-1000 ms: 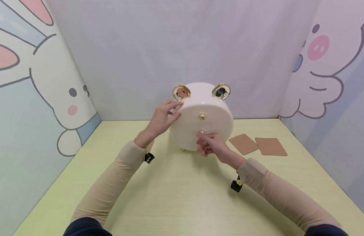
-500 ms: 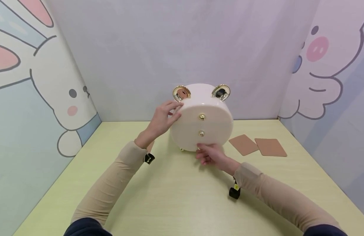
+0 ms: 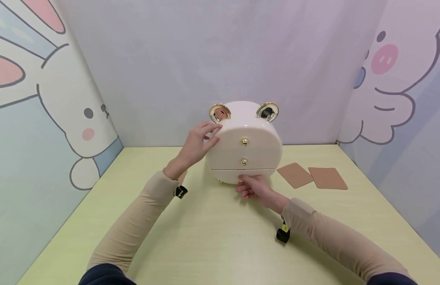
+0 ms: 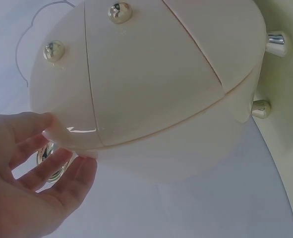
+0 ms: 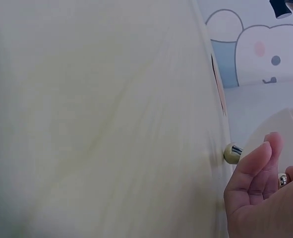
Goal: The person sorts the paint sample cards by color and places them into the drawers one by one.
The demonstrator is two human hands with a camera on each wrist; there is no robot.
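Note:
A round cream-white drawer cabinet (image 3: 221,148) with gold ears and gold knobs stands upright at the back of the table. My left hand (image 3: 196,143) holds its upper left edge beside the gold ear (image 3: 220,113). In the left wrist view the thumb and fingers of that hand (image 4: 42,183) bend against the cabinet's rounded side. Low at the front, my right hand (image 3: 257,188) pinches the knob (image 5: 282,179) of the bottom drawer (image 3: 223,174), largely hidden by the fingers. That drawer stands slightly out, with a line along its top edge. Both upper knobs (image 3: 244,141) are untouched.
Two brown square mats (image 3: 294,175) lie just right of the cabinet, one against the other. Part of another brown piece (image 3: 182,177) shows behind the left wrist. Pale walls with cartoon animals border the table (image 3: 212,237) on three sides.
My right hand has gone down from near the middle knob to the bottom one, and the bottom drawer has come slightly forward. The left hand stays on the cabinet's edge.

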